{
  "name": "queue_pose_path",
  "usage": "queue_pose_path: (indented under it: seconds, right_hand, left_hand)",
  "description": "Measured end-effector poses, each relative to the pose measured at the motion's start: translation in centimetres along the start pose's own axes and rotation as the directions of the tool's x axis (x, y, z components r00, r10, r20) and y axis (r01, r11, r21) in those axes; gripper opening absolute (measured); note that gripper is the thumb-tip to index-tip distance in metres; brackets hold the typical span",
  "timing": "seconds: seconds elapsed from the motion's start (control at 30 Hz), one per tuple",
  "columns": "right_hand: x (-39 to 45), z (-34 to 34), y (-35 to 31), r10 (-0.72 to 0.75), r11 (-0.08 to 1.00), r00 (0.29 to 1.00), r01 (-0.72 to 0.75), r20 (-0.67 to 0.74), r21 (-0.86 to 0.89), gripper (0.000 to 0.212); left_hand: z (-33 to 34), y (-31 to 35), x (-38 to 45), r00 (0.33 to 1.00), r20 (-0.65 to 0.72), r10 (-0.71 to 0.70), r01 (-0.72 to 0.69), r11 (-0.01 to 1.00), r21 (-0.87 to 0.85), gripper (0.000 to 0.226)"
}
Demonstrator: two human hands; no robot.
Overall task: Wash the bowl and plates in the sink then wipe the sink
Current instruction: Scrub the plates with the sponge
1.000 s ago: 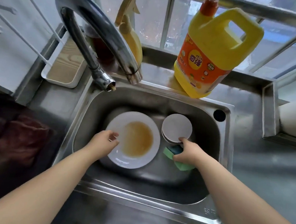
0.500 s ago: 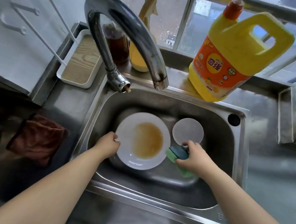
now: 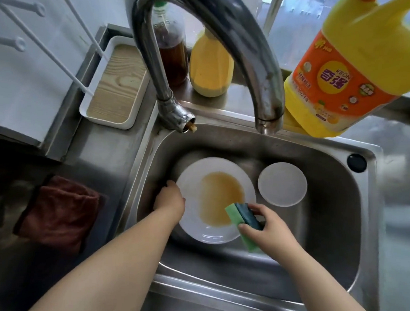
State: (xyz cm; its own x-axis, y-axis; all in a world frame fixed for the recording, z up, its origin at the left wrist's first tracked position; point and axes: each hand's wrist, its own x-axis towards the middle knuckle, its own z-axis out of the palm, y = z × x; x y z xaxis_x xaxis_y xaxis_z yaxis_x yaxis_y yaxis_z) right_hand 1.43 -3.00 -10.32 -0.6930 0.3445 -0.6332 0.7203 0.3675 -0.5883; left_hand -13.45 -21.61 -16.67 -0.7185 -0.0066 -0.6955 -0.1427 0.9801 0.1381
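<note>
A green sponge [image 3: 243, 222] is gripped by the right hand [image 3: 270, 230] over the edge of the big white plate [image 3: 214, 200]. The plate's left rim is held by the curled left hand [image 3: 169, 201]. Brown liquid is pooled in the plate. A small white bowl [image 3: 282, 184] is set just beside it in the sink [image 3: 334, 209]. A yellow soap jug [image 3: 353, 75] is stood behind the tap [image 3: 228, 49].

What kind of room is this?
Most likely a home kitchen: a steel sink under a faucet, a dirty plate in it, and a yellow detergent jug on the ledge.
</note>
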Motion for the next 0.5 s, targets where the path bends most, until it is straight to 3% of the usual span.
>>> queue_pose_path:
  seconds: [0.1,0.2,0.5]
  right_hand:
    - [-0.7,-0.4,0.6,0.042,0.997,0.999,-0.041,-0.021,0.058,0.055]
    - [-1.3,-1.1,0.9,0.071,0.993,0.996,-0.066,-0.045,0.099,0.05]
    - [-2.9,-3.2,2.0,0.134,0.971,0.983,-0.103,-0.129,0.217,0.044]
  left_hand:
    - [0.3,0.0,0.5,0.999,0.012,-0.043,0.043,0.999,0.007,0.036]
    - [-0.1,-0.2,0.7,0.991,0.096,-0.093,0.103,0.989,-0.108,0.04]
    - [-0.9,-0.9,0.0,0.996,0.092,0.002,0.041,0.884,-0.466,0.016]
